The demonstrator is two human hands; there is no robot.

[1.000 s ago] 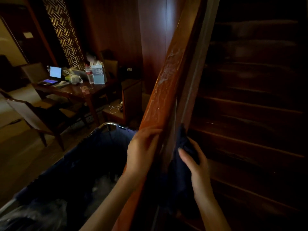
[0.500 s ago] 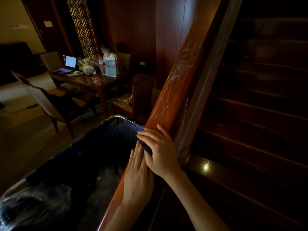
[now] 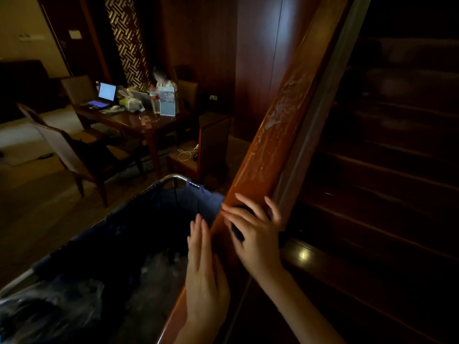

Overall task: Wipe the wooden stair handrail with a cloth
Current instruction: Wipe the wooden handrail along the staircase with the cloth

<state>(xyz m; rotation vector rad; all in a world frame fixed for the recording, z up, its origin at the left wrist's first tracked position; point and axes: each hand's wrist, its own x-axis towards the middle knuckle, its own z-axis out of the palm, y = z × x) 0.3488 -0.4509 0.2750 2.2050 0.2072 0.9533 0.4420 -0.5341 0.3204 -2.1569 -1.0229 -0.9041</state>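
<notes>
Sloping wooden handrail point(image 3: 278, 135), pale smears seen on its upper face, dark cloth point(image 3: 236, 231) pressed onto it under the right hand point(image 3: 258, 240), left hand point(image 3: 206, 281) laid flat against its left edge lower down

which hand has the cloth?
The right hand: a dark cloth shows under it on the handrail. The left hand lies bare.

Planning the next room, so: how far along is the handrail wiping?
Done: little to judge; the reddish-brown wooden handrail below the hands is too dark. In hand: the right hand presses a dark blue cloth onto it, the left hand flat against its side. Left: whitish smears streak the rail above the hands, so most likely remains unwiped.
</notes>
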